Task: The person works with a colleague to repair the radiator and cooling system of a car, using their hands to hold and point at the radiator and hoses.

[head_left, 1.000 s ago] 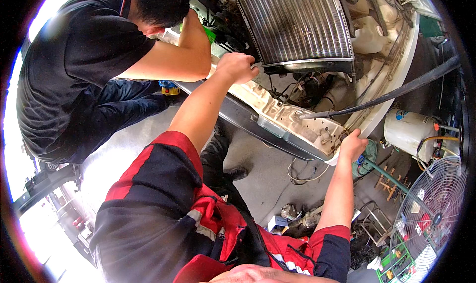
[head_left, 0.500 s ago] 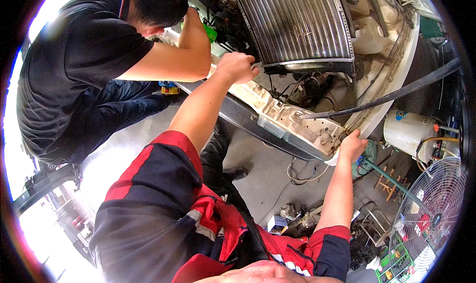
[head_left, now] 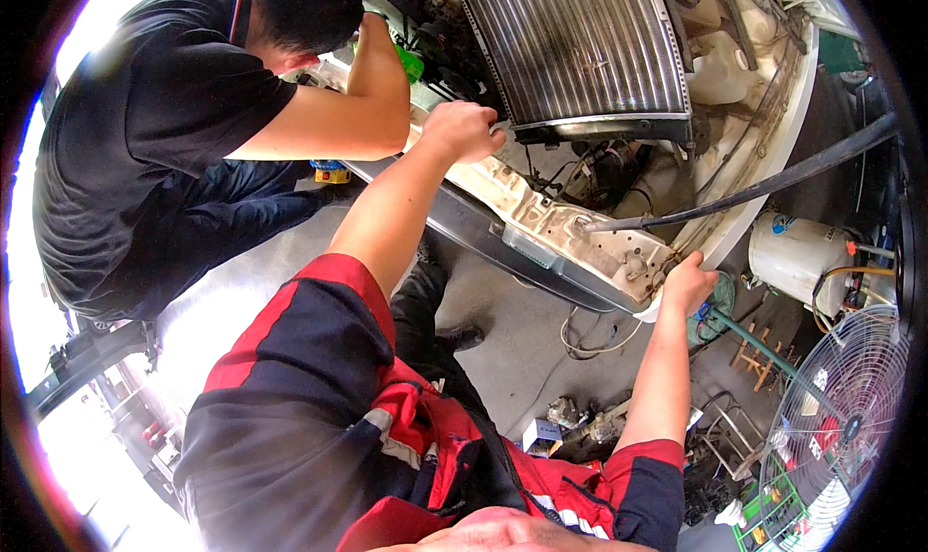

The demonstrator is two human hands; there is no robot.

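My left hand (head_left: 465,131) rests with curled fingers on the cream-coloured front panel (head_left: 532,218) of a car, beside the lower left corner of a metal radiator (head_left: 585,54). What lies under that palm is hidden. Over at the panel's right end, my right hand (head_left: 688,285) grips the corner of the white fender (head_left: 749,228), its fingers wrapped over the edge. A black prop rod or hose (head_left: 764,187) slants from the panel up to the right. Below the panel runs a dark bumper strip (head_left: 483,233).
At left a co-worker in a black shirt (head_left: 184,98) bends over the engine bay, near a green object (head_left: 411,66). A white tank (head_left: 795,260) and a large wire-caged fan (head_left: 841,426) stand at right. Cables (head_left: 590,344) and a small box (head_left: 541,438) lie on the floor.
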